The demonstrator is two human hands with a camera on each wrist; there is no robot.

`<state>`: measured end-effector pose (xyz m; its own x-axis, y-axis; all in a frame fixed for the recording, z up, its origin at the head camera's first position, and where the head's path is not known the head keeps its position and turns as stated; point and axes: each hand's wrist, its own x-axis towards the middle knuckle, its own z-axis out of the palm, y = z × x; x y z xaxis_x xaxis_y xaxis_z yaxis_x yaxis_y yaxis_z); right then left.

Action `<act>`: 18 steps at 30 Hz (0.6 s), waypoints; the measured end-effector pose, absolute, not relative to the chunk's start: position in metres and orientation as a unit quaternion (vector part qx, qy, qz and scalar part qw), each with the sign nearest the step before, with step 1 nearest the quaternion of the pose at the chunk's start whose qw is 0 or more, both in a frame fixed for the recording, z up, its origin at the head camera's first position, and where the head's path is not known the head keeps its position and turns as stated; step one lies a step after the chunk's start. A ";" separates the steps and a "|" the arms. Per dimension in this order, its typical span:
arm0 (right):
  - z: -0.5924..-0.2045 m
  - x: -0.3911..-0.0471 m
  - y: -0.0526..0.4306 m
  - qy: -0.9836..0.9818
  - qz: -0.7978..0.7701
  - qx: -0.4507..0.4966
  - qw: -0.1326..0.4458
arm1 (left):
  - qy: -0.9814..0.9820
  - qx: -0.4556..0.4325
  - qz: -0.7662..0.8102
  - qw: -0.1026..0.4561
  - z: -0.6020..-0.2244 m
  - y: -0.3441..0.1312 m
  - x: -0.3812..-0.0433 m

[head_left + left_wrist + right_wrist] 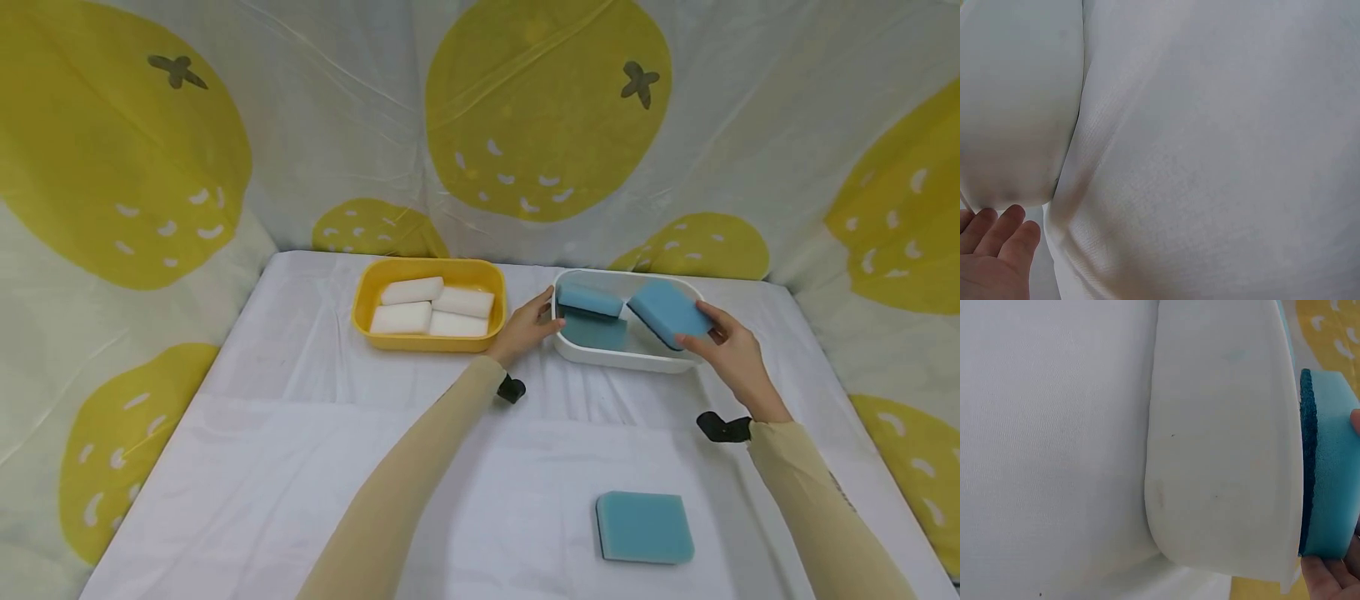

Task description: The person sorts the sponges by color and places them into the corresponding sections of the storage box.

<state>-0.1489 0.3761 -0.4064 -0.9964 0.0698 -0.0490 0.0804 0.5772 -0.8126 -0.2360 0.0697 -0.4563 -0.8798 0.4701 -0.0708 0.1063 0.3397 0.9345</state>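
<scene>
My right hand [735, 354] pinches a blue sponge [670, 312] with a dark scouring side, thumb at its near edge and fingers at its far right. The sponge is tilted over the right part of a white tray [622, 358]. In the right wrist view this sponge [1334, 462] shows beside the tray rim. At the tray's left end, my left hand [522, 332] grips the rim, thumb over it and fingers along the outside; those fingers [1007, 240] show at the wall in the left wrist view. Inside the tray's left half, one blue sponge [588, 298] leans above another sponge [596, 331].
Left of the white tray stands a yellow tray [427, 342] with several white blocks [401, 317] in it. Another blue sponge [647, 527] lies on the white cloth [525, 492] near the front. A lemon-patterned curtain [360, 108] rises behind and at both sides.
</scene>
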 end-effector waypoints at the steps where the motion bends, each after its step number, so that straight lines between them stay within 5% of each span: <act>1: -0.407 -0.149 0.377 0.890 -0.454 0.046 0.003 | 0.802 0.181 0.544 0.166 -0.456 0.070 -0.236; 18: -0.413 -0.156 0.373 0.909 -0.410 0.068 -0.035 | 0.800 0.193 0.546 0.158 -0.459 0.070 -0.236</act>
